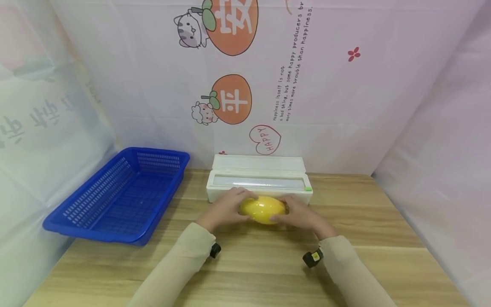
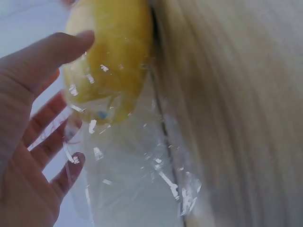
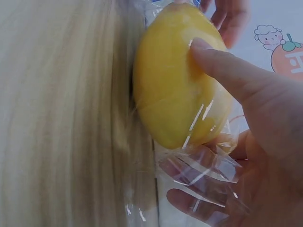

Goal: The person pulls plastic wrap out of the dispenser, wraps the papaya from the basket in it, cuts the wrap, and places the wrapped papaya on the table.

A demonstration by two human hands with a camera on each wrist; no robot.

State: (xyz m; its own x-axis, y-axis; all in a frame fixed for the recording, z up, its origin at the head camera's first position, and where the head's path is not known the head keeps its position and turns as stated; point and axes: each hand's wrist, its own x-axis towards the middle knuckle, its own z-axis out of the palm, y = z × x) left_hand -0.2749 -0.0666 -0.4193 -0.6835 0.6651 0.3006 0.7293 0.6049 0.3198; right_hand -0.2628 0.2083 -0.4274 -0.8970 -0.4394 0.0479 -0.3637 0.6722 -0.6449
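Yellow fruit [image 1: 263,209] between your two hands, directly in front of white box; cannot tell whether it touches table. Clear film [image 3: 208,170] around fruit, loose ends crinkled beyond both tips. Your left hand [image 1: 229,208] grips one end, thumb on near side, fingers behind; your right hand [image 1: 301,212] grips other end likewise. White box [image 1: 215,194] on wooden table [image 1: 249,266], lid raised, pale roll [image 1: 258,183] inside. Blue basket [image 1: 126,236] on your left. Printed cloth [image 1: 330,98] behind.
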